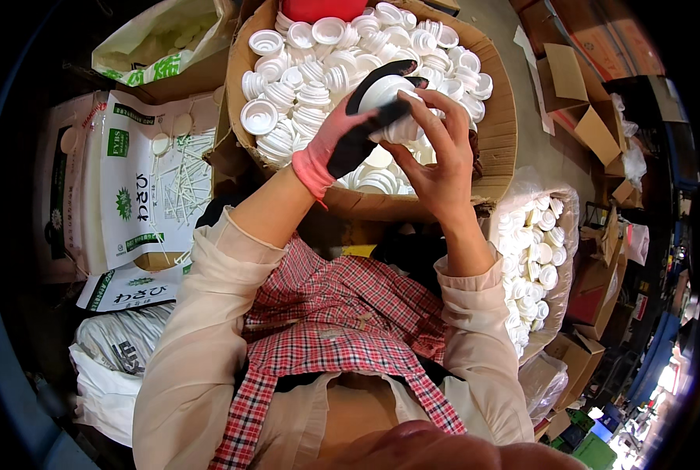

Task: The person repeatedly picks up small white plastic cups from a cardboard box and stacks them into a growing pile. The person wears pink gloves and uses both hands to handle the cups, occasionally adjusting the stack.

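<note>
My left hand (pixel 347 135), in a pink glove with black palm and fingers, is closed around a white round plastic cap (pixel 384 94). My bare right hand (pixel 442 153) pinches the cap's right side with thumb and fingertips. Slight blur hides the cap's details where the fingers meet it. Both hands are above a large cardboard box (pixel 500 125) heaped with similar white ridged caps (pixel 260 116). A red object (pixel 324 8) rests at the far side of that heap.
At right, a plastic-lined box (pixel 571 227) holds more white caps (pixel 531 266). Thin white sticks (pixel 181 184) and two discs lie on printed white sacking (pixel 122 172) at left. Beyond it sits an open bag (pixel 162 39). Open cartons (pixel 569 78) stand far right.
</note>
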Demonstrator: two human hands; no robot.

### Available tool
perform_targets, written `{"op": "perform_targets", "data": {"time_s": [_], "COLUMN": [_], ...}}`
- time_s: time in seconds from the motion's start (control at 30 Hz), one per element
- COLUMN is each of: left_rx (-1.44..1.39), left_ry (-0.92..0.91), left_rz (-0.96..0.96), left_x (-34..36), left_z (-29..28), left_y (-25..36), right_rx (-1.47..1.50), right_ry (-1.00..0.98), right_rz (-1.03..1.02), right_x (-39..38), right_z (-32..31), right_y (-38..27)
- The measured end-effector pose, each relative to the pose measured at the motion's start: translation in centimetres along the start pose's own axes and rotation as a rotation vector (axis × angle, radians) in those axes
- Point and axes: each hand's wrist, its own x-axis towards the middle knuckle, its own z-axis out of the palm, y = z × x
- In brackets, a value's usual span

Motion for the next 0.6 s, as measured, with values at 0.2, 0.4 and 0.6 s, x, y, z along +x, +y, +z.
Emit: {"op": "perform_targets", "data": {"time_s": [0.2, 0.4, 0.6], "left_rx": [0.224, 0.521, 0.397], "left_ry": [-0.085, -0.183, 0.004], "left_rz": [0.025, 0.116, 0.016], "left_x": [-0.5, -0.6, -1.6], "left_z": [0.3, -0.5, -2.6], "left_y": [0.7, -1.0, -3.8], "right_rx": [0.697, 0.832, 0.812], "right_ry": [0.197, 0.300, 0.227], "right_rz": [0.360, 0.809, 0.792], "right_x": [0.5, 0.8, 0.7], "right_z": [1.1, 3.0, 2.7], "right_y": [0.5, 1.4, 2.0]}}
